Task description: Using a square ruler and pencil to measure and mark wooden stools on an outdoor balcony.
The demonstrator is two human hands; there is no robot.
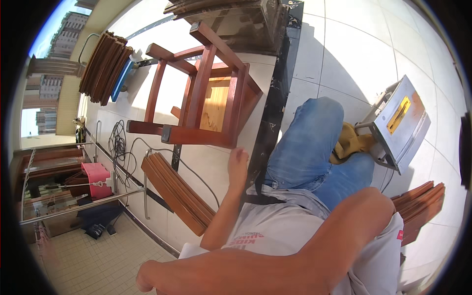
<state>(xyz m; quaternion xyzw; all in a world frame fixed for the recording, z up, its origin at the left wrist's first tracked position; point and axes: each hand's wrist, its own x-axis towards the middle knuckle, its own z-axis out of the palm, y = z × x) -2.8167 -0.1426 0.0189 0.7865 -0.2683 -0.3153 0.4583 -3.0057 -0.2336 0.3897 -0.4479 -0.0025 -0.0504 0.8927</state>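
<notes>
My left hand [238,166] is raised near the lower edge of a reddish-brown wooden stool [204,101], which lies tipped with its legs toward the left. Its fingers look curled in, somewhat blurred, with nothing visible in them. Whether it touches the stool, I cannot tell. My right arm crosses in front of my body. My right hand [147,276] is low at the left, its fingers hidden or smeared, over the tiled floor. A stack of brown wooden boards [174,194] lies beside my left forearm.
A metal table saw [400,125] with a yellow insert stands at the right, a mustard-brown boot or glove [351,142] beside it. More boards [420,206] lie below. A dark cable [118,145] coils at the left, near another board stack [104,69] and a pink container [96,179].
</notes>
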